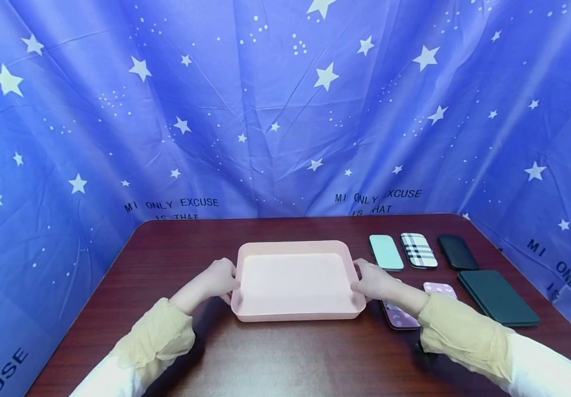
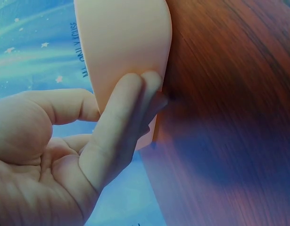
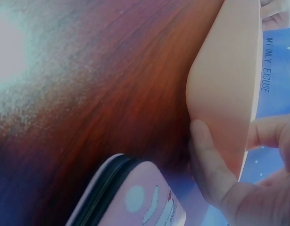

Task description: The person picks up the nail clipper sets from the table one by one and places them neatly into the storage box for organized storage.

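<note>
A shallow pink tray [image 1: 295, 284] with a rounded rim lies across the middle of the table, nothing inside it. At its left end my left hand [image 1: 218, 278] pinches the side wall, thumb over the rim and fingers along the outside. My right hand [image 1: 375, 281] grips the opposite end the same way. The left wrist view shows the fingers [image 2: 121, 108] against the outer face of the tray wall [image 2: 123, 42]. Just under the right forearm is a pink patterned case [image 1: 402, 320] with a dark edge, partly covered by that arm.
Right of the tray, a mint case [image 1: 387, 252], a plaid case [image 1: 418, 251] and a black case [image 1: 457, 252] stand in a back row. Nearer lie a pink dotted case [image 1: 440, 289] and a large dark green case [image 1: 499, 298]. A starry blue curtain [image 1: 265, 110] hangs behind.
</note>
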